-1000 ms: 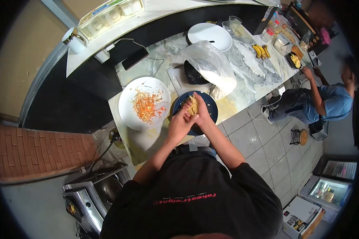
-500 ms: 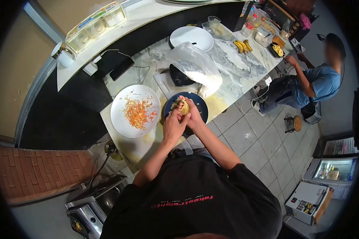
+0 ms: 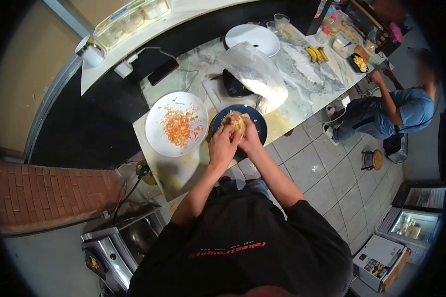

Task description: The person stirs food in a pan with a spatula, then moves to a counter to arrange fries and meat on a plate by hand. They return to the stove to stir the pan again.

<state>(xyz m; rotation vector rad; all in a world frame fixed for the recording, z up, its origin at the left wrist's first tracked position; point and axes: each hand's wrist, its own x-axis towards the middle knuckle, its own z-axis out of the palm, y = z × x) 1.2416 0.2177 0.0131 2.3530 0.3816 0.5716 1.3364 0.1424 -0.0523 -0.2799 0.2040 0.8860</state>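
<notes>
Left hand (image 3: pixel 223 144) and right hand (image 3: pixel 251 135) clasp 1 yellowish wad (image 3: pixel 239 124), not yet set down; loose shreds (image 3: pixel 178 127) lie on the white plate (image 3: pixel 155 136).

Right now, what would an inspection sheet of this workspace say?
Surface: marble-patterned counter, yellowish smears near the dark blue plate.
Job's things: pale yellow food above that plate; nearer white plate with orange-and-pale shreds.
Clutter: clear plastic bag, bananas, phone.
Grips: right grip holds the food; left grip against it, contact partly hidden.
Cables: white cable near the phone; floor cable.
Surroundings: blue-shirted co-worker, stool.
</notes>
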